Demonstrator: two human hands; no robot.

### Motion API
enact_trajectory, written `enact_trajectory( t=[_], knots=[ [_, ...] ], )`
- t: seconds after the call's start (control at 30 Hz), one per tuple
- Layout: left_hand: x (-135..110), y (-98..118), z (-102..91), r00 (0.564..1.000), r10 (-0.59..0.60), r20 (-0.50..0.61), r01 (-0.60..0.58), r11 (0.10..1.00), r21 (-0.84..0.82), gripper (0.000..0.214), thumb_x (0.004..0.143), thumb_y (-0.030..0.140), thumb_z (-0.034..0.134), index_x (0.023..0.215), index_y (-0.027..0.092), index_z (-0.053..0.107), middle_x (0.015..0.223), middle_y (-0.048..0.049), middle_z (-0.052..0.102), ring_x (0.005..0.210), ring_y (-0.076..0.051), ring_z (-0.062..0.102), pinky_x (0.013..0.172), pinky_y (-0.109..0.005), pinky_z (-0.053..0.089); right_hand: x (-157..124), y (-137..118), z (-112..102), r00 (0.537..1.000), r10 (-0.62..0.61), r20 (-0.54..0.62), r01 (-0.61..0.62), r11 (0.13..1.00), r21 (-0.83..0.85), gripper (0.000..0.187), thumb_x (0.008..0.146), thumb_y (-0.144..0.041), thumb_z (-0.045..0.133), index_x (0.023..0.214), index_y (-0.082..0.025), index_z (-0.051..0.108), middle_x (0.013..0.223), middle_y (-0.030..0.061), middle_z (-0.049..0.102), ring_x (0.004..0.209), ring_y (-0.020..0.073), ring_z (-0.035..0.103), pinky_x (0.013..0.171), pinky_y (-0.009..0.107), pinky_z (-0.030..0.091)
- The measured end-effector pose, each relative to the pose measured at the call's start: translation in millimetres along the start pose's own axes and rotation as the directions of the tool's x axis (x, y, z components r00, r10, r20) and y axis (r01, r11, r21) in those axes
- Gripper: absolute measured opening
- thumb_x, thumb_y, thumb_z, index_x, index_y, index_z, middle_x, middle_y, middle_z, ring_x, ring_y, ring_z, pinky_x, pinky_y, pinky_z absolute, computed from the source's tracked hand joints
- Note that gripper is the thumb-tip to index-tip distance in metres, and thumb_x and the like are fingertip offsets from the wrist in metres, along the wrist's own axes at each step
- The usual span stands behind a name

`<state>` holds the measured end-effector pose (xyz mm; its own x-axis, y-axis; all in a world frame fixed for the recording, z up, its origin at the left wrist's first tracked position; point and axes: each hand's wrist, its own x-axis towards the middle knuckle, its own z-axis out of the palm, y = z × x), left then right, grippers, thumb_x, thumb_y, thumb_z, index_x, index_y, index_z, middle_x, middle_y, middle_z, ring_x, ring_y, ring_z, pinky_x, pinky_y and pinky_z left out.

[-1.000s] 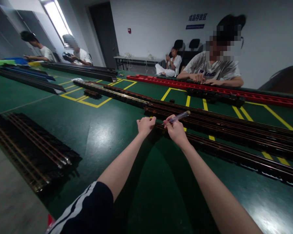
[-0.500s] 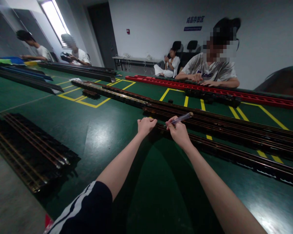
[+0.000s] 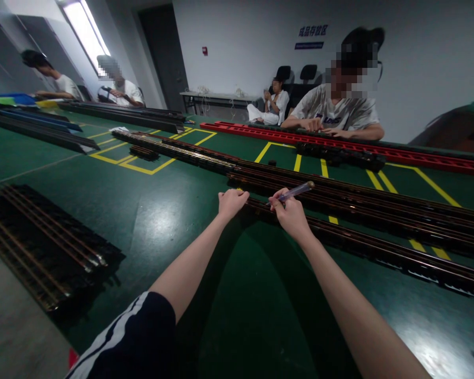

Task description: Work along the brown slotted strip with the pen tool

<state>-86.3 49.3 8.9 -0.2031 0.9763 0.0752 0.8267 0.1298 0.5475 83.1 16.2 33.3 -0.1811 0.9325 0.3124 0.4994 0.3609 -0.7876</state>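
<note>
My left hand is closed on the near end of a long black rail strip with copper-coloured metal lines. Its fingertips hide the part they grip. In my right hand is a slim screwdriver with a clear purplish handle, held like a pen. The handle slants up to the right, and the thin tip points down at the strip, just right of my left hand. Whether the tip touches the strip is too small to tell. More such strips lie side by side just beyond it.
Black rail strips lie at the table's left edge. Across the green table, a co-worker leans over a red slotted rail. Dark channels lie at the far left, near two seated people. Yellow tape marks the tabletop.
The whole view has shifted slightly to the left. Both hands keep nearly the same hold and place on the strip. The co-worker's hands across the table have moved a little.
</note>
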Motion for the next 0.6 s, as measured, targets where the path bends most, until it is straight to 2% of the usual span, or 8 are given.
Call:
enact_trajectory(
  t=[0.27,0.6],
  knots=[
    [-1.5,0.5,-2.4,1.000,-0.017,-0.002,0.017,1.000,0.015,0.042,0.081,0.039,0.035,0.070,0.020,0.071,0.084,-0.0044,0.073,0.091,-0.020,0.063,0.092,-0.031,0.038,-0.2,3.5,1.6,0.999,-0.034,0.000,0.034,0.999,-0.021,0.018,0.085,-0.033,0.045,0.078,-0.017,0.046,0.063,0.0009,0.057,0.057,0.0104,0.051,0.066,0.022,0.040],
    [0.9,-2.3,-0.5,1.000,-0.002,-0.011,0.002,1.000,0.021,0.042,0.081,0.037,0.033,0.066,0.019,0.068,0.082,-0.0054,0.072,0.089,-0.021,0.063,0.092,-0.033,0.039,-1.5,0.9,1.3,1.000,-0.009,0.016,0.009,1.000,-0.028,0.019,0.087,-0.033,0.045,0.079,-0.016,0.048,0.065,0.0014,0.057,0.057,0.0103,0.052,0.065,0.023,0.040]
  ],
)
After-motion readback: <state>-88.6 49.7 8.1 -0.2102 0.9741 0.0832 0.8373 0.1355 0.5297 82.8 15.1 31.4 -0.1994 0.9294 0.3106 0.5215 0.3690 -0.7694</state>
